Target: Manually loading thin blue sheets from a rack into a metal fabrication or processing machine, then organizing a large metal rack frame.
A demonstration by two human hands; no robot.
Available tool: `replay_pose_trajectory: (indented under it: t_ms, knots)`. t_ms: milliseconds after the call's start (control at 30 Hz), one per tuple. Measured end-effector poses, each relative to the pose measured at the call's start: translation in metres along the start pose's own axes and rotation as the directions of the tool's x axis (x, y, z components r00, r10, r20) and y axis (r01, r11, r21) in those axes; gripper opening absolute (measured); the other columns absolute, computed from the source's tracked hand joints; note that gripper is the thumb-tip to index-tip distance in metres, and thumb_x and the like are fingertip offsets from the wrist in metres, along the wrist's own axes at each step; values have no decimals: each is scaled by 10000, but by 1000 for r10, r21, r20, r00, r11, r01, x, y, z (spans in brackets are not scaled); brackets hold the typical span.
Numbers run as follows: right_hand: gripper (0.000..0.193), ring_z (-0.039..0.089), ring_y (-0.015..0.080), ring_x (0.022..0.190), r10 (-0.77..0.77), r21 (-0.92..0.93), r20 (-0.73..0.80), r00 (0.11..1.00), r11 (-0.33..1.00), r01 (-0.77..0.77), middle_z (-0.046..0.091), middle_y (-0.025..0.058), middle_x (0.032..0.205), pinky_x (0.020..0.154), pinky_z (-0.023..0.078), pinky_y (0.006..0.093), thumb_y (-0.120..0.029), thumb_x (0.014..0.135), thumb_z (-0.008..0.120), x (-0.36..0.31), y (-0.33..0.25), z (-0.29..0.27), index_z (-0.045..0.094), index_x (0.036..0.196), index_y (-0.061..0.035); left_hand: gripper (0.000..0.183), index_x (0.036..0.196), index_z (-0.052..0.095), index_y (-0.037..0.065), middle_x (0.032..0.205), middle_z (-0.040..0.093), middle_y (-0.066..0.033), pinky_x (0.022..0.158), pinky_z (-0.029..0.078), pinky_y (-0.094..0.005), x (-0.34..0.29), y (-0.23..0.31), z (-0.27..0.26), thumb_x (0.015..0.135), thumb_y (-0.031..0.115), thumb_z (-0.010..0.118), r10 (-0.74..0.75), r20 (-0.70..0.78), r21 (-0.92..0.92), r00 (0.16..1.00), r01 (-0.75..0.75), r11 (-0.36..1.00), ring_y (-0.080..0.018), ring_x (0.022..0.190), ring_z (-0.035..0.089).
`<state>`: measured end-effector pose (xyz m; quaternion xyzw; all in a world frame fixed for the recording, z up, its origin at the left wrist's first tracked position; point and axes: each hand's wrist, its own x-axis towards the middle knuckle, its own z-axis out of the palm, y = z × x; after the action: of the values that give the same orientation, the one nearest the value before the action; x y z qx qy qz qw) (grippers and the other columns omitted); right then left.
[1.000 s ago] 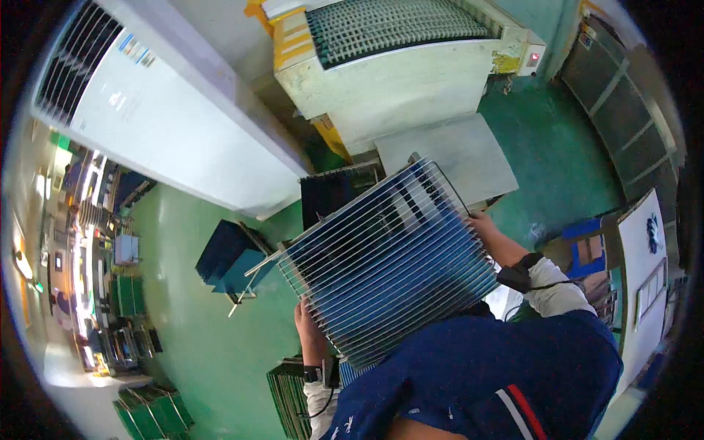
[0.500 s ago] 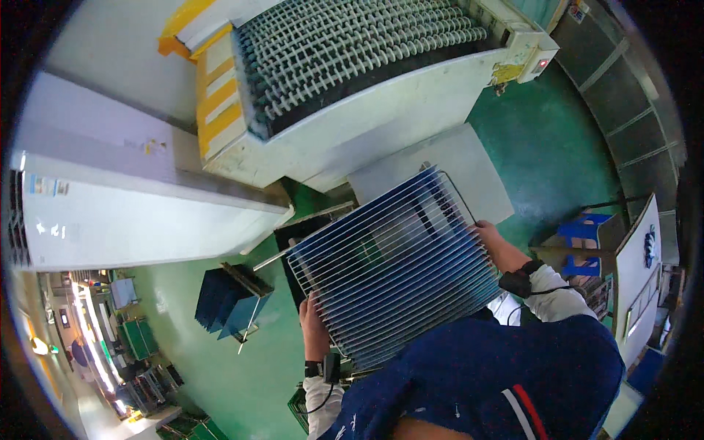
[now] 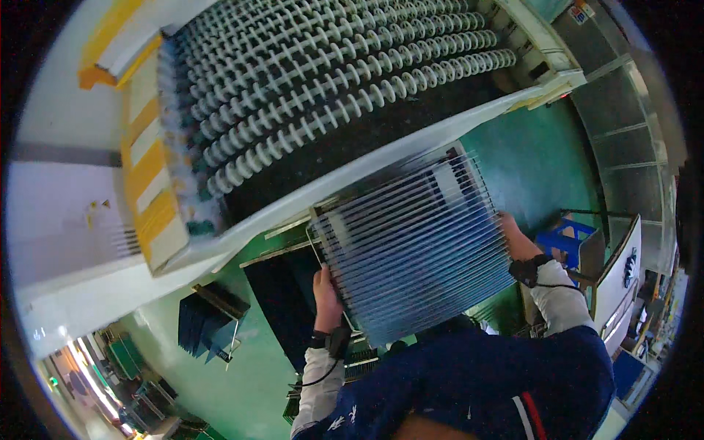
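Note:
A wire rack [image 3: 418, 253] packed with thin dark-blue boards standing on edge in a row is held in front of my body. My left hand [image 3: 327, 299] grips its left side, fingers wrapped at the metal frame. The right side is gripped by my right hand [image 3: 518, 239], whose fingertips are partly hidden by the rack. Just beyond the rack's far edge stands a conveyor machine with rows of pale wheeled rollers [image 3: 315, 121]. The rack is below the rollers in the picture and close to the machine's white front edge [image 3: 359, 172].
Yellow-and-white striping marks the machine's left side [image 3: 152, 180]. On the green floor at left stands another rack of dark boards [image 3: 209, 323]. Large dark panels [image 3: 275, 293] stand beside my left forearm. A blue stool [image 3: 565, 240] and a white-topped table [image 3: 620, 282] are at right.
The rollers and machine now fill more of the picture, as I have come nearer. The rack stays in both hands and now sits by the machine's front edge.

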<state>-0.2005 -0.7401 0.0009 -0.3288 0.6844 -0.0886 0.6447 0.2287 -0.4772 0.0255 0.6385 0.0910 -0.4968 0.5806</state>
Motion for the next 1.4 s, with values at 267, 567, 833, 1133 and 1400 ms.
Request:
replay_pose_trajectory:
  t_ms: [267,567,833,1133,1400]
  knots:
    - [316,607,192,795,82,148,96,992,984,-95,637,54,923,705,515,338,-251,901,514,52,16,-45,586,1126,-42,402,949,583,10,810,586,-36,611,452,-266,38,-47,31,1006,376,425,278,-283,201,918,-227,953,-119,684,540]
    - [278,623,167,801,128,546,145,981,817,-187,650,58,950,717,531,321,-216,930,492,94,69,-66,595,1112,-34,403,967,589,0,866,618,-35,663,462,-255,36,-55,23,1017,358,409,274,-265,63,925,-267,962,-103,740,545]
    - [335,626,202,813,55,212,67,996,975,-68,657,76,935,732,516,348,-311,918,496,17,-1,-47,620,1077,-43,413,874,592,11,778,582,-22,623,421,-271,48,-69,17,1016,355,413,363,-256,183,896,-324,928,-99,687,487]
    - [394,620,223,826,-177,-355,-166,970,928,109,663,81,896,757,490,368,-395,873,566,3,-21,-28,650,1047,-52,297,961,553,49,818,605,-36,620,434,-260,2,-20,-11,978,337,483,134,-33,221,990,-123,967,-98,697,544]
    - [249,615,298,909,-919,-695,35,393,261,671,653,126,968,824,475,399,-238,805,688,-168,18,36,657,977,-61,255,1061,537,59,842,613,-35,584,439,-256,-94,-77,-186,929,274,578,288,-264,185,921,-245,952,-101,662,549]
